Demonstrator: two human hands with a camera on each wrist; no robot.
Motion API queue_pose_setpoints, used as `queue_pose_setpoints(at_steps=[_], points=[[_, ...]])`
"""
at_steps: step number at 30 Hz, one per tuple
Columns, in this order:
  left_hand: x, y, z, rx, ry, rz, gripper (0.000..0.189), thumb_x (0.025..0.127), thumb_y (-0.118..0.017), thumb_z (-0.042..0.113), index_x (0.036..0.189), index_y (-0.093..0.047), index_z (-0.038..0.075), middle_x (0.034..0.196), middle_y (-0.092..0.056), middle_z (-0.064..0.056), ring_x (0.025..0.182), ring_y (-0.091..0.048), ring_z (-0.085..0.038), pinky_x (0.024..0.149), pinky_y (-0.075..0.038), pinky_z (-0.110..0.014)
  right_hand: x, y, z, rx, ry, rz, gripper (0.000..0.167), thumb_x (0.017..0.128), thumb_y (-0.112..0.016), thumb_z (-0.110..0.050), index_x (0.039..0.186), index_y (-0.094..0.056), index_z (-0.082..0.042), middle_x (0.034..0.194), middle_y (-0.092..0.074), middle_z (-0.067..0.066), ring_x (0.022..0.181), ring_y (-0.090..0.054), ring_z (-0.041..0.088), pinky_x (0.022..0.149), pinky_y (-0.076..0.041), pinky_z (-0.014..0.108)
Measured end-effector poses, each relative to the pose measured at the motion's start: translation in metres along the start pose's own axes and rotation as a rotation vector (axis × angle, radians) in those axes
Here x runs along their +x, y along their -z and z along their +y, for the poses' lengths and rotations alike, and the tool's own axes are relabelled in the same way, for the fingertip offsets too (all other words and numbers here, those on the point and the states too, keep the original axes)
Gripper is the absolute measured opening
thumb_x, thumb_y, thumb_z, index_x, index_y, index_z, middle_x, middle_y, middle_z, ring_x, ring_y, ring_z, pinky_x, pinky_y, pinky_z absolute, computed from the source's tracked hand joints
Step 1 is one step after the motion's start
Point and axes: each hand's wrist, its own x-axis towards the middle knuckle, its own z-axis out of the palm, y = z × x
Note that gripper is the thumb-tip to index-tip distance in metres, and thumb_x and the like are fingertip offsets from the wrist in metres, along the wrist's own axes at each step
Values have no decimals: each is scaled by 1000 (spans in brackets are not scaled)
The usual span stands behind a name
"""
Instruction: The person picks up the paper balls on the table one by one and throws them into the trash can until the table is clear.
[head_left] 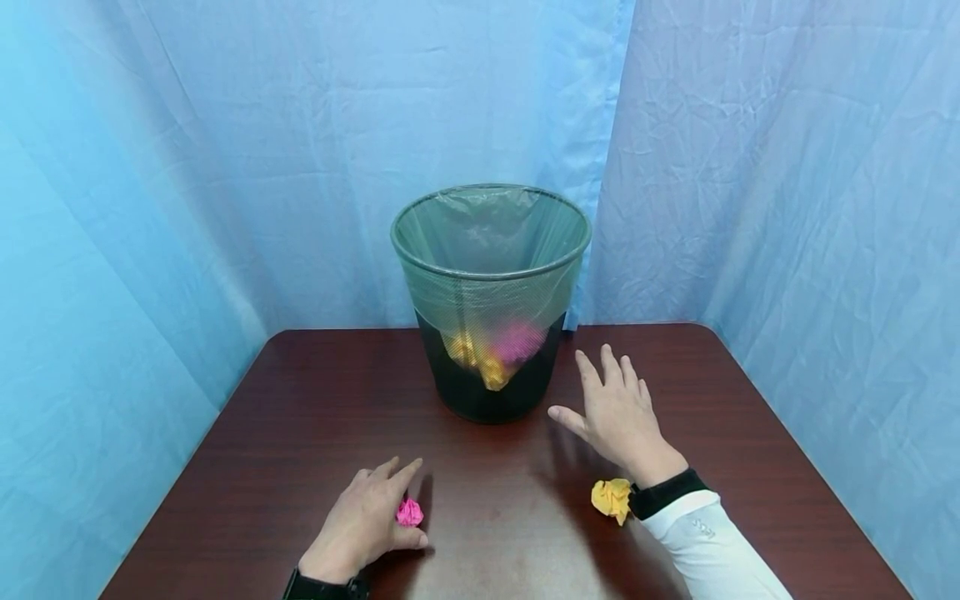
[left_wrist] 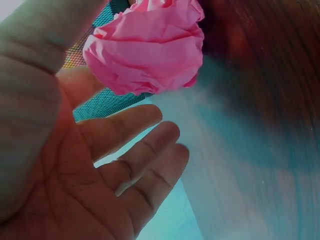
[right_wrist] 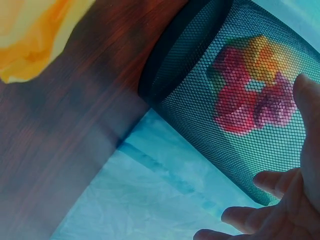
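A pink crumpled paper ball (head_left: pixel 409 512) lies on the table by my left hand (head_left: pixel 363 518), between its thumb and index finger. Those fingers are spread, and in the left wrist view the same pink ball (left_wrist: pixel 147 50) shows beside the uncurled fingers. My right hand (head_left: pixel 621 417) is held over the table with fingers spread, right of a mesh wastebasket (head_left: pixel 480 404), and holds nothing. Behind its wrist sits a yellow crumpled paper ball (head_left: pixel 611 498), partly seen in the right wrist view too. Through the basket's mesh, pink paper (head_left: pixel 517 342) and yellow paper (head_left: pixel 495 371) show.
A thin clear plastic bag (head_left: pixel 487 221) lines the basket, folded over its rim. The basket stands near the back edge of the dark brown wooden table (head_left: pixel 330 392). Blue cloth curtains (head_left: pixel 285 150) hang behind the table and along both sides.
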Motion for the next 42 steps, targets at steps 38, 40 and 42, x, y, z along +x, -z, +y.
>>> queue_pose_setpoints(at_steps=[38, 40, 42], points=[[0, 5, -3, -2, -108, 65, 25, 77, -93, 23, 90, -73, 22, 79, -56, 10, 72, -47, -7, 64, -45, -27, -6, -10, -2, 5, 0, -29, 94, 93, -72, -58, 163, -32, -9, 166, -25, 34, 150, -22, 61, 114, -28, 78], [1, 8, -2, -2, -102, 87, 24, 77, -93, 23, 92, -74, 21, 81, -57, 11, 74, -49, -7, 66, -48, -27, -6, -10, -2, 5, 2, -31, 94, 93, -72, -58, 163, -32, -9, 165, -24, 34, 150, -22, 61, 114, -28, 77], [3, 10, -2, 0, -92, 111, 25, 77, -94, 24, 94, -75, 21, 84, -60, 10, 76, -52, -7, 69, -51, -28, -6, -10, -2, 4, 2, -32, 94, 93, -72, -57, 163, -32, -9, 166, -24, 34, 150, -22, 61, 114, -28, 77]])
